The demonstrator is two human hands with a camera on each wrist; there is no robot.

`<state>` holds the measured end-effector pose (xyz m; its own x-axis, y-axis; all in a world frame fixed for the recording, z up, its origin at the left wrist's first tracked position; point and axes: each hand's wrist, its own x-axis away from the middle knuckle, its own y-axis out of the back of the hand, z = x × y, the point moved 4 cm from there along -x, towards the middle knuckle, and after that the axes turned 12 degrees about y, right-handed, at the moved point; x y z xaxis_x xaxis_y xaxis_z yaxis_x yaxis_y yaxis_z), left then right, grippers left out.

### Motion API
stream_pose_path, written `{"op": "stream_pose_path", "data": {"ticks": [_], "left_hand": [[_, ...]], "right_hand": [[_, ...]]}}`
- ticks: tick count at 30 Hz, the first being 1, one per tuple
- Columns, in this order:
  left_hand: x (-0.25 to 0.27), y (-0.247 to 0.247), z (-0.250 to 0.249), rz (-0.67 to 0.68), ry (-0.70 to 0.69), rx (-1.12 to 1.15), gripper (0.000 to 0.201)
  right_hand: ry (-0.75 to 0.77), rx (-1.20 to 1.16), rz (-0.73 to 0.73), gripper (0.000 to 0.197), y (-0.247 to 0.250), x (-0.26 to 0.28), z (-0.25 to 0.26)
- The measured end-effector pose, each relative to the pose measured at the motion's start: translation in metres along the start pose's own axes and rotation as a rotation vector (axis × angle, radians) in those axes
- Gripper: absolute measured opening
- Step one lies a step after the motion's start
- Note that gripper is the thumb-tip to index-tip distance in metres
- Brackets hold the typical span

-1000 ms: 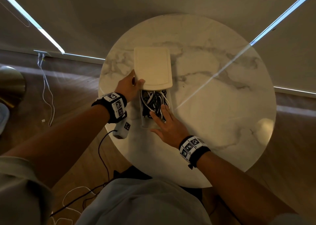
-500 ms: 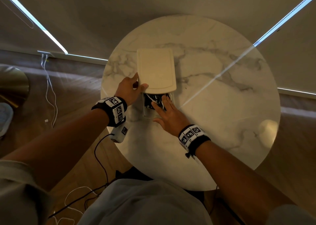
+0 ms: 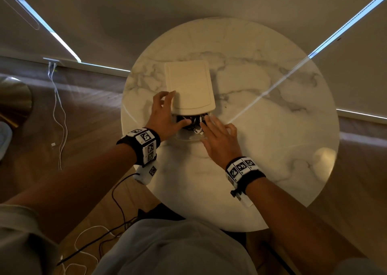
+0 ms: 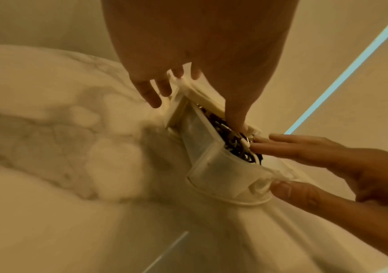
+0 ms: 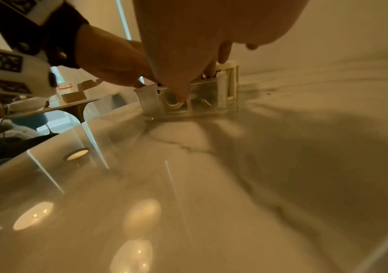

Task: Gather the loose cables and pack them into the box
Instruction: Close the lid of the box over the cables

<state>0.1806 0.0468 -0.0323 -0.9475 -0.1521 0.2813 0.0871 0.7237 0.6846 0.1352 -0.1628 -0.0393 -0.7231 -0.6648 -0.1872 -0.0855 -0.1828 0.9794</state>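
Note:
A clear plastic box (image 3: 184,137) stands on the round marble table (image 3: 272,128), stuffed with black and white cables (image 3: 191,122). A cream lid (image 3: 190,88) covers most of it, and only the near end is uncovered. My left hand (image 3: 165,115) holds the lid's left edge with curled fingers, its thumb reaching onto the cables. My right hand (image 3: 217,136) presses straight fingers on the cables at the near end, with its thumb against the box's near wall (image 4: 253,186). In the left wrist view the cables (image 4: 232,142) bulge at the rim under the lid (image 4: 202,96).
White cords (image 3: 59,111) run from a wall outlet across the wooden floor on the left. More black and white cables (image 3: 90,239) lie on the floor by my legs. A second table (image 5: 55,107) with small items shows in the right wrist view.
The lid has slid toward me over the box and now hides most of the cables. My right fingers stayed on the cables at the shrinking opening, and my left thumb came onto them.

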Motion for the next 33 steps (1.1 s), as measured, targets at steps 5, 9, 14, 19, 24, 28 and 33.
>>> {"op": "stream_pose_path", "data": {"ticks": [5, 9, 14, 19, 24, 28, 33], "left_hand": [[-0.003, -0.009, -0.003, -0.028, 0.038, 0.083, 0.101], [-0.008, -0.01, -0.005, -0.043, 0.075, 0.081, 0.098], [-0.009, -0.01, -0.014, -0.102, 0.072, 0.016, 0.095], [-0.005, -0.005, -0.011, 0.001, 0.01, -0.018, 0.093], [0.009, -0.007, 0.001, 0.129, -0.11, -0.201, 0.132], [0.006, -0.001, -0.002, 0.093, -0.142, -0.249, 0.122], [0.004, 0.006, -0.001, 0.033, -0.202, -0.265, 0.099]], "right_hand": [[-0.111, -0.14, 0.137, 0.058, -0.005, -0.003, 0.001], [-0.115, -0.242, 0.278, 0.063, -0.002, -0.011, -0.003], [-0.105, -0.341, 0.164, 0.058, 0.001, -0.016, -0.009], [-0.137, -0.475, -0.018, 0.054, -0.001, -0.009, -0.031], [-0.216, -0.602, 0.0, 0.052, -0.001, -0.009, -0.041], [-0.27, -0.68, 0.061, 0.051, 0.0, -0.019, -0.043], [-0.298, -0.635, -0.071, 0.042, 0.006, -0.036, -0.049]]}}
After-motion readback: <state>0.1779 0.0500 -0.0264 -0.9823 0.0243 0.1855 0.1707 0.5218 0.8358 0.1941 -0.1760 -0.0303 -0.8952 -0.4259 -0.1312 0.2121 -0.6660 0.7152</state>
